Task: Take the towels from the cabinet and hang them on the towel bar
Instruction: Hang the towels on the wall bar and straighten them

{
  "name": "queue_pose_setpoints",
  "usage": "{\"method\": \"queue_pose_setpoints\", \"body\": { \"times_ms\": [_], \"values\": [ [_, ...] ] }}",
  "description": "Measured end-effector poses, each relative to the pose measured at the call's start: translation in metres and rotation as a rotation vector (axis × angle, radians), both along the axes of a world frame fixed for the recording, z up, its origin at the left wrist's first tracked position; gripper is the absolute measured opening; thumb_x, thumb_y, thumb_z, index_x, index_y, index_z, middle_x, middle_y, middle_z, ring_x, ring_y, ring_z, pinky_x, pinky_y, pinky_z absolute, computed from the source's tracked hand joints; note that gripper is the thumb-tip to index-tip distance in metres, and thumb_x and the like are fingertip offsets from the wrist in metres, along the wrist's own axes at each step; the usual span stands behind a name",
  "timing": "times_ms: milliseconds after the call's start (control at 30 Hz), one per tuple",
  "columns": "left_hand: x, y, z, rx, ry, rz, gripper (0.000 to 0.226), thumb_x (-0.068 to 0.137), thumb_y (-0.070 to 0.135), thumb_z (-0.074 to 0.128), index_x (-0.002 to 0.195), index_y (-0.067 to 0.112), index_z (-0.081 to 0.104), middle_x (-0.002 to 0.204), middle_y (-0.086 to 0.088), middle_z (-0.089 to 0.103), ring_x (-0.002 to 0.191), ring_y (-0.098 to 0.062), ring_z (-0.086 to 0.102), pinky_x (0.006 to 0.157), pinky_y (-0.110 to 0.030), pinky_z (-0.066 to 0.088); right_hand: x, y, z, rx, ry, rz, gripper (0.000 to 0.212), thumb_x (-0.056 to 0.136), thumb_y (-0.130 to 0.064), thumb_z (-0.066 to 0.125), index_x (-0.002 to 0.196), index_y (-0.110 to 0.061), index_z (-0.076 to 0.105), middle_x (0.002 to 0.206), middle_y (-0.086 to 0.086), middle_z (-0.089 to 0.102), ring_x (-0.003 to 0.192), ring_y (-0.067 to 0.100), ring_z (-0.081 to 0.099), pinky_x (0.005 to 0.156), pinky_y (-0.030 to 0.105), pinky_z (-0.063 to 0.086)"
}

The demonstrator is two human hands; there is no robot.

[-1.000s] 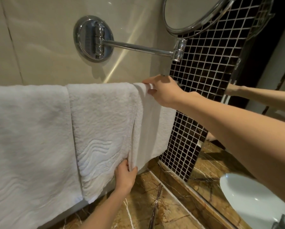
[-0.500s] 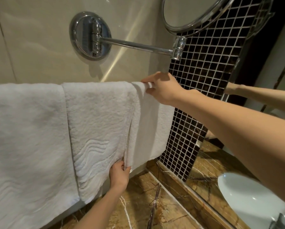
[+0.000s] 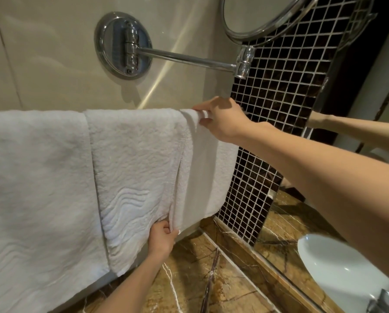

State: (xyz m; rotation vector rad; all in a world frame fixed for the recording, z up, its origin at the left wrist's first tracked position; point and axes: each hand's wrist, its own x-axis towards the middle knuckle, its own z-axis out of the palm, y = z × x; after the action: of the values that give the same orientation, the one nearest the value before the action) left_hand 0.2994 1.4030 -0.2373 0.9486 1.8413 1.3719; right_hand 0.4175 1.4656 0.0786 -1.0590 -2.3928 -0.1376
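- The white, wave-embossed terry towel (image 3: 134, 168) hung mid-frame over a hidden bar, beside a larger white towel (image 3: 35, 188) at left.
- Soft and limp, it looked best held by its edges.
- The right hand (image 3: 222, 119) pinched the top fold; the left hand (image 3: 161, 237) gripped the lower hem.
- Chrome mirror arm (image 3: 189, 57) above, brown marble counter (image 3: 189, 279) below.

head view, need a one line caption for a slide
Right hand pinches the top fold and left hand the lower edge of a white towel draped beside another towel.
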Motion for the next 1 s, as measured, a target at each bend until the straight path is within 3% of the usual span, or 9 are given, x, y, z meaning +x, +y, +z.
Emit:
{"method": "queue_pose_setpoints", "body": {
  "times_ms": [100, 167, 233, 300, 367, 500, 700, 900, 1000],
  "values": [
    [0.004, -0.005, 0.004, 0.046, 0.054, 0.005, 0.02, 0.077, 0.003, 0.074, 0.064, 0.011, 0.06, 0.062, -0.003, 0.062, 0.062, -0.014, 0.059, 0.061, -0.03, 0.051, -0.001, 0.002, -0.001, 0.001, -0.001, -0.001, 0.036, 0.091, -0.02, 0.06, 0.127, -0.026, 0.061, 0.13, 0.002, 0.061, 0.121, 0.026, 0.054, 0.102, 0.035, 0.045],
    [0.004, -0.005, 0.004, 0.074, 0.058, -0.003, 0.021, 0.076, 0.002, 0.074, 0.065, 0.015, 0.061, 0.066, 0.001, 0.063, 0.066, -0.012, 0.06, 0.064, -0.026, 0.046, -0.001, 0.001, 0.0, -0.005, 0.003, 0.0, 0.036, 0.091, -0.02, 0.06, 0.127, -0.025, 0.061, 0.13, 0.002, 0.061, 0.121, 0.026, 0.054, 0.103, 0.036, 0.044],
    [0.006, -0.006, 0.008, 0.092, 0.025, -0.017, 0.016, 0.075, 0.003, 0.075, 0.075, 0.014, 0.064, 0.075, 0.002, 0.066, 0.074, -0.014, 0.062, 0.071, -0.027, 0.049, 0.0, 0.0, 0.0, -0.011, 0.011, 0.005, 0.035, 0.092, -0.019, 0.06, 0.126, -0.026, 0.062, 0.13, 0.003, 0.061, 0.12, 0.027, 0.055, 0.102, 0.037, 0.045],
    [0.009, -0.009, 0.014, 0.129, -0.018, -0.003, 0.03, 0.073, 0.007, 0.079, 0.093, 0.014, 0.059, 0.088, 0.004, 0.064, 0.081, -0.012, 0.061, 0.075, -0.024, 0.05, 0.001, -0.002, 0.001, -0.012, 0.013, 0.012, 0.034, 0.092, -0.018, 0.059, 0.124, -0.026, 0.063, 0.128, 0.003, 0.062, 0.118, 0.027, 0.056, 0.1, 0.035, 0.046],
    [0.014, -0.015, 0.017, 0.18, -0.037, 0.059, 0.038, 0.07, 0.011, 0.082, 0.094, 0.013, 0.052, 0.09, 0.004, 0.06, 0.083, -0.007, 0.058, 0.07, -0.018, 0.045, 0.001, -0.004, 0.001, -0.011, 0.01, 0.017, 0.033, 0.091, -0.017, 0.059, 0.123, -0.026, 0.063, 0.126, 0.003, 0.063, 0.116, 0.027, 0.056, 0.098, 0.034, 0.046],
    [0.024, -0.025, 0.015, 0.218, -0.092, 0.079, 0.023, 0.073, 0.016, 0.08, 0.08, 0.017, 0.058, 0.086, 0.001, 0.065, 0.082, -0.011, 0.061, 0.07, -0.022, 0.046, 0.001, -0.006, 0.002, -0.014, 0.003, 0.011, 0.035, 0.091, -0.016, 0.058, 0.125, -0.025, 0.062, 0.127, 0.004, 0.062, 0.117, 0.027, 0.056, 0.098, 0.033, 0.045],
    [0.025, -0.024, 0.017, 0.183, -0.037, 0.075, 0.003, 0.081, 0.016, 0.073, 0.08, 0.017, 0.071, 0.079, 0.005, 0.069, 0.079, -0.01, 0.062, 0.072, -0.022, 0.045, 0.0, -0.008, 0.006, -0.034, -0.064, 0.003, 0.04, 0.092, -0.015, 0.056, 0.131, -0.021, 0.057, 0.133, 0.005, 0.058, 0.122, 0.027, 0.052, 0.102, 0.033, 0.043],
    [0.022, -0.017, 0.018, 0.129, 0.081, 0.11, 0.006, 0.08, 0.014, 0.074, 0.075, 0.01, 0.072, 0.067, 0.008, 0.065, 0.064, -0.001, 0.056, 0.059, -0.011, 0.036, 0.0, -0.013, 0.003, -0.049, -0.093, 0.039, 0.046, 0.091, -0.014, 0.049, 0.136, -0.019, 0.05, 0.139, 0.004, 0.051, 0.129, 0.026, 0.046, 0.107, 0.037, 0.039],
    [0.022, -0.015, 0.018, 0.106, 0.107, 0.107, 0.01, 0.079, 0.015, 0.075, 0.084, 0.006, 0.075, 0.072, 0.003, 0.068, 0.067, -0.006, 0.058, 0.07, -0.023, 0.045, 0.002, -0.018, 0.001, -0.069, -0.088, 0.047, 0.053, 0.089, -0.012, 0.049, 0.141, -0.016, 0.044, 0.144, 0.006, 0.047, 0.134, 0.026, 0.041, 0.111, 0.037, 0.036]
  ]
}}
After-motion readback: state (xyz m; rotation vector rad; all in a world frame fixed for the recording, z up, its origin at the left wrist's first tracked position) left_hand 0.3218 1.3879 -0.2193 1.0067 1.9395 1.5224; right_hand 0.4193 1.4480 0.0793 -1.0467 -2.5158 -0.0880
